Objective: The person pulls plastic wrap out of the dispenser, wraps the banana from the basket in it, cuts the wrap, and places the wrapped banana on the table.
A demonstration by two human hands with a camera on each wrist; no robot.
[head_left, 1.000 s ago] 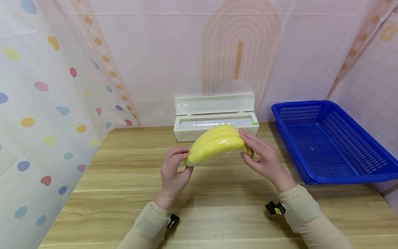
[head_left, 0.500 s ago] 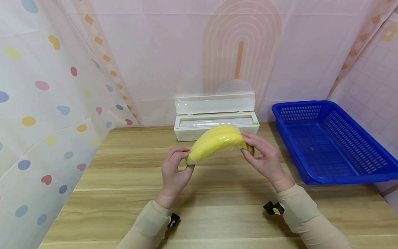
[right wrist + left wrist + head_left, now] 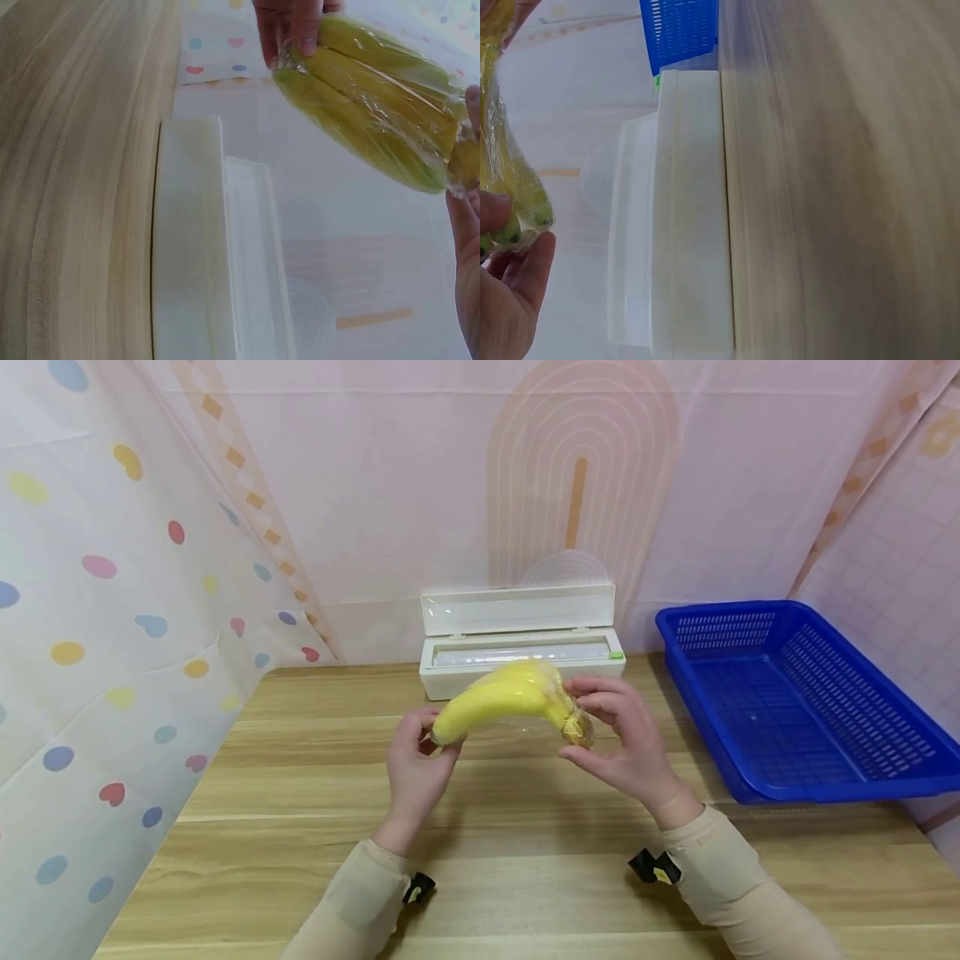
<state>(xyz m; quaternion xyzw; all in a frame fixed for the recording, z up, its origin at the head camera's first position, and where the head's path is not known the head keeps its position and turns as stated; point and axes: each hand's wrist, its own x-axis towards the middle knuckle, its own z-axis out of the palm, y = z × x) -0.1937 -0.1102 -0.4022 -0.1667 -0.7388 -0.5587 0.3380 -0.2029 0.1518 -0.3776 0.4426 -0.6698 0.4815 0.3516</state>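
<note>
A bunch of yellow bananas (image 3: 504, 701) wrapped in clear film is held above the wooden table (image 3: 525, 860), in front of the white film dispenser box (image 3: 521, 652). My left hand (image 3: 420, 768) pinches the tip end of the bunch (image 3: 514, 202). My right hand (image 3: 615, 735) holds the brown stem end, fingers curled around it. In the right wrist view the shiny film lies tight over the bananas (image 3: 375, 105), with the left hand's fingertips (image 3: 292, 30) on their far end.
The dispenser box (image 3: 682, 225) stands with its lid up against the back wall. A blue plastic basket (image 3: 795, 702) with nothing in it sits at the right. Patterned curtains close off the left and back sides.
The bunch has turned and dropped slightly, its stem end now pointing down toward me. The right hand's fingers shifted from over the bunch to around the stem.
</note>
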